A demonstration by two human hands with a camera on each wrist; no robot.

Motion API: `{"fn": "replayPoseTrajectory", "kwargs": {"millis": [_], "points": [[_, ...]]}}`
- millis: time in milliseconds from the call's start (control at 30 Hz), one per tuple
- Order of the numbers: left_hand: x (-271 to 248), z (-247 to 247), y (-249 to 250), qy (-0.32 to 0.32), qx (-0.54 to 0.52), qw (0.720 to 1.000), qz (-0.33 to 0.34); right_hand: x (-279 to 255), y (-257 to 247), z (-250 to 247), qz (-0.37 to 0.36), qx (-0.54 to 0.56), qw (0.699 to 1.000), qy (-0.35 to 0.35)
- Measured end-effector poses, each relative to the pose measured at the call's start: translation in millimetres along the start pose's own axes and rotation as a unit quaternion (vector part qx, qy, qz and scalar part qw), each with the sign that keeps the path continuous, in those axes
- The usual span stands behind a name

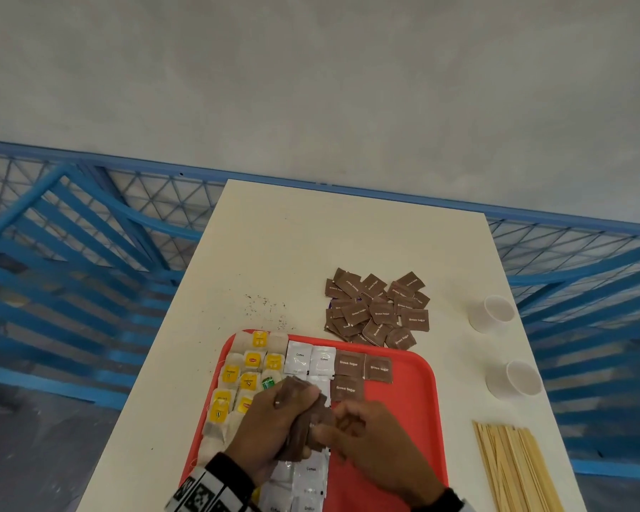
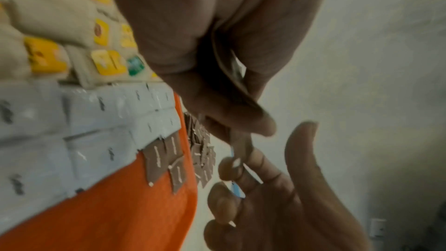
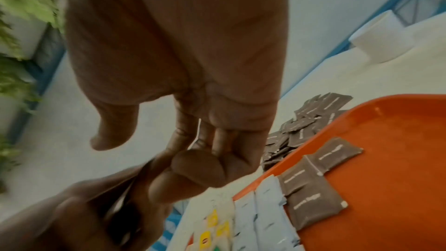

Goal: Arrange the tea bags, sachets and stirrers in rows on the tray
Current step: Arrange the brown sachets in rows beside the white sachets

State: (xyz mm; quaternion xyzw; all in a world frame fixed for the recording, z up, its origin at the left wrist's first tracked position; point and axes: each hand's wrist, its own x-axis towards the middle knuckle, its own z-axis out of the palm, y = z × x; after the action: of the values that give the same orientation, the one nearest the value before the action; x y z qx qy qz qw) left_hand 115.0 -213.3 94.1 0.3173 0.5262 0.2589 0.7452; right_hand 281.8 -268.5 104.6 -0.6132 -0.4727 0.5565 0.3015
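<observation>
Over the red tray point(image 1: 403, 412) my left hand point(image 1: 270, 419) grips a stack of brown sugar sachets point(image 1: 305, 426). My right hand point(image 1: 351, 430) meets it from the right, fingers curled on the edge of one sachet, thumb held apart point(image 3: 111, 131). On the tray lie tea bags point(image 1: 244, 378) with yellow tags at the left, white coffee sachets point(image 1: 311, 360) in the middle, and three brown sugar sachets point(image 1: 363, 367) beside them. The nearer white sachets are partly hidden under my hands. A loose pile of brown sachets point(image 1: 377, 308) lies on the table beyond the tray.
A bundle of wooden stirrers point(image 1: 514, 471) lies on the table right of the tray. Two white cups point(image 1: 492, 312) point(image 1: 516, 378) stand near the right edge. Tea crumbs point(image 1: 266, 308) dot the table behind the tray. A blue railing point(image 1: 89, 223) surrounds the table.
</observation>
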Motion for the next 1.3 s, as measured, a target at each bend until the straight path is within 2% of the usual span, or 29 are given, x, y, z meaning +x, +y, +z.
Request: {"fn": "replayPoseTrajectory", "kwargs": {"millis": [100, 267, 367, 467, 633, 800, 1000, 1167, 1300], "points": [[2.3, 10.5, 2.6, 0.002, -0.011, 1.0, 0.016, -5.3, -0.1, -6.4, -0.017, 0.018, 0.998, 0.063], [0.0, 10.9, 7.4, -0.041, 0.015, 0.999, 0.021, -12.8, 0.0, -25.7, -0.01, 0.14, 0.984, 0.106], [-1.5, 11.7, 9.1, -0.072, 0.038, 0.996, 0.024, -14.4, 3.2, -26.9, -0.009, 0.172, 0.978, 0.121], [-0.5, 11.0, 8.0, -0.064, 0.063, 0.995, 0.036, -18.2, 2.3, -24.4, -0.008, 0.185, 0.975, 0.126], [0.8, 7.2, 3.2, -0.067, 0.091, 0.993, 0.029, -22.2, 11.4, -21.8, 0.007, 0.163, 0.975, 0.151], [1.9, 1.9, -13.4, -0.058, 0.113, 0.992, -0.012, -20.1, 43.5, -24.5, 0.056, 0.117, 0.982, 0.135], [1.1, -13.7, -28.3, -0.025, 0.146, 0.989, -0.026, 20.8, 115.6, -59.9, 0.133, 0.022, 0.96, 0.243], [-1.0, -16.3, -27.7, -0.03, 0.147, 0.988, -0.046, 46.7, 132.9, -70.2, 0.185, 0.013, 0.95, 0.252], [0.6, -16.6, -28.0, -0.026, 0.153, 0.987, -0.046, 56.7, 129.0, -70.4, 0.192, -0.041, 0.943, 0.27]]}}
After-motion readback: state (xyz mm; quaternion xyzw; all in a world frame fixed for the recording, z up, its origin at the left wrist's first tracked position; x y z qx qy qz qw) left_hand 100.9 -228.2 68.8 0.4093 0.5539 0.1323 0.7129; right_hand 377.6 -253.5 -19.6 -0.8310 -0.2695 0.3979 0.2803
